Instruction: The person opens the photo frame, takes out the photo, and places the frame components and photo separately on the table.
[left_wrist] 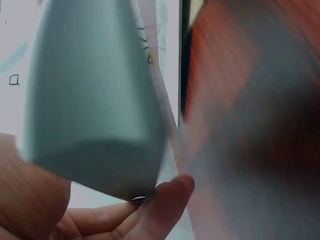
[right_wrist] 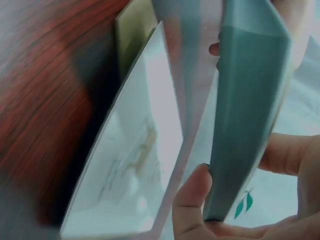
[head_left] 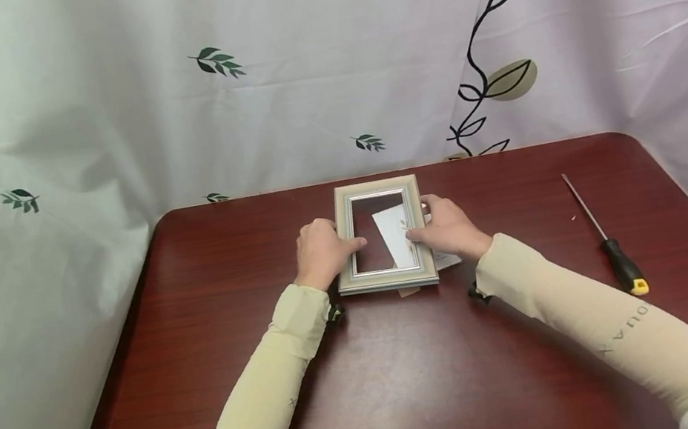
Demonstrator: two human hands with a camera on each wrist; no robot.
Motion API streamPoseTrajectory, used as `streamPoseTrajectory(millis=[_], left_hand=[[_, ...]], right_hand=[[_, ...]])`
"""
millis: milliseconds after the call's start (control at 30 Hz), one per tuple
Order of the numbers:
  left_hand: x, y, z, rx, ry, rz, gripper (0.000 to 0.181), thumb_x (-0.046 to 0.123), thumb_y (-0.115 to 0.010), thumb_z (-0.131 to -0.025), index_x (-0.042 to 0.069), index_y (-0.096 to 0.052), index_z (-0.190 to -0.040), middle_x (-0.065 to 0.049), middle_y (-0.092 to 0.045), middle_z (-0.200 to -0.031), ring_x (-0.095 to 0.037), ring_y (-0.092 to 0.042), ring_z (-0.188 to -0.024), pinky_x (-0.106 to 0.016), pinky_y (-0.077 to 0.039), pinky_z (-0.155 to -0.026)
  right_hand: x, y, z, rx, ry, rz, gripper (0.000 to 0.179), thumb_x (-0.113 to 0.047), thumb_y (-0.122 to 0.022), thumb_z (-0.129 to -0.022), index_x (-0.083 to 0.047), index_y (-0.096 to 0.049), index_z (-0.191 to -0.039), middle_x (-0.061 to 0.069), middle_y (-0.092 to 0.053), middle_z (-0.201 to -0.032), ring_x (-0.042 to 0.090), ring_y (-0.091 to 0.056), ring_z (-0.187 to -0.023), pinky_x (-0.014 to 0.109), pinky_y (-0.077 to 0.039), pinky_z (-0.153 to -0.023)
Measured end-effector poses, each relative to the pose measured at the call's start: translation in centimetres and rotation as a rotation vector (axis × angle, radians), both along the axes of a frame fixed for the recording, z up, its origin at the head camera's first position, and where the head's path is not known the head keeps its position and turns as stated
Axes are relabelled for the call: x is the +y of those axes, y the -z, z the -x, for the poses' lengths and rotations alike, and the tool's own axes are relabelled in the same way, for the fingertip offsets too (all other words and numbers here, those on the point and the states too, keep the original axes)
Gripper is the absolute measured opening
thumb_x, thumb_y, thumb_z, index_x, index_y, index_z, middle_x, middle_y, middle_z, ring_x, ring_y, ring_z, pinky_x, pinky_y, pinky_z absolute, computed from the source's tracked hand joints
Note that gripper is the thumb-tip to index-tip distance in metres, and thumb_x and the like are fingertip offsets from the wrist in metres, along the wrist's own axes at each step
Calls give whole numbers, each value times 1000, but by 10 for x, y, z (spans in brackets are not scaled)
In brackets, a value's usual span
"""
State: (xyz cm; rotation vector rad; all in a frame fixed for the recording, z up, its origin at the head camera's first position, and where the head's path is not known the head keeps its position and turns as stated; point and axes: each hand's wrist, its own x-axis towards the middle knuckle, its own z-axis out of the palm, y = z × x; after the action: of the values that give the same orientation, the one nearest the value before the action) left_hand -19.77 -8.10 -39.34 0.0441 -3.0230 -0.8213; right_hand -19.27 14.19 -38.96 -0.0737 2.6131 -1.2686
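A cream picture frame [head_left: 388,279] with a silvery inner edge is held by both hands above the table, its opening showing tabletop and a white card [head_left: 393,231]. My left hand [head_left: 323,251] grips its left side, thumb across the front. My right hand [head_left: 452,229] grips the right side likewise. In the right wrist view, fingers and thumb pinch the frame's side [right_wrist: 250,110]. Beneath lie the white card with a faint tan print [right_wrist: 132,155] and a tan board [right_wrist: 131,40]. The left wrist view shows the frame's side [left_wrist: 95,100] in the left fingers.
A screwdriver [head_left: 622,264] with a black and yellow handle lies on the right of the dark red wooden table [head_left: 411,384]. A pale curtain [head_left: 312,99] with leaf prints hangs behind the table's back edge.
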Motion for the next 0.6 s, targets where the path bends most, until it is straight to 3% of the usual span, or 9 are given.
streamPoseTrajectory(millis=[267, 433, 600], left_hand=[[-32, -4, 3, -19, -22, 58, 39, 39, -86, -78, 10, -62, -66, -1, -50, -57, -25, -57, -63, -39, -50, -59], [-56, -6, 4, -25, -49, 86, 35, 36, -85, -79, 4, -72, -85, -11, -67, -74, -33, -65, -76, -46, -54, -68], [-80, -8, 4, -29, -76, 114, 35, 32, -82, -83, 0, -73, -92, -17, -70, -84, -39, -67, -83, -51, -55, -72]], right_hand=[[-32, 3, 1, 10, -8, 108, 76, -8, -71, -88, 10, -33, -150, 29, -46, -137, 35, -59, -115, 40, -54, -89], [-57, 7, 2, -13, -19, 201, 71, -4, -70, -89, 10, -34, -149, 28, -50, -139, 36, -61, -116, 41, -56, -89], [-82, 8, 0, -24, -30, 195, 74, -7, -72, -88, 6, -35, -151, 25, -51, -143, 35, -58, -124, 42, -51, -98]])
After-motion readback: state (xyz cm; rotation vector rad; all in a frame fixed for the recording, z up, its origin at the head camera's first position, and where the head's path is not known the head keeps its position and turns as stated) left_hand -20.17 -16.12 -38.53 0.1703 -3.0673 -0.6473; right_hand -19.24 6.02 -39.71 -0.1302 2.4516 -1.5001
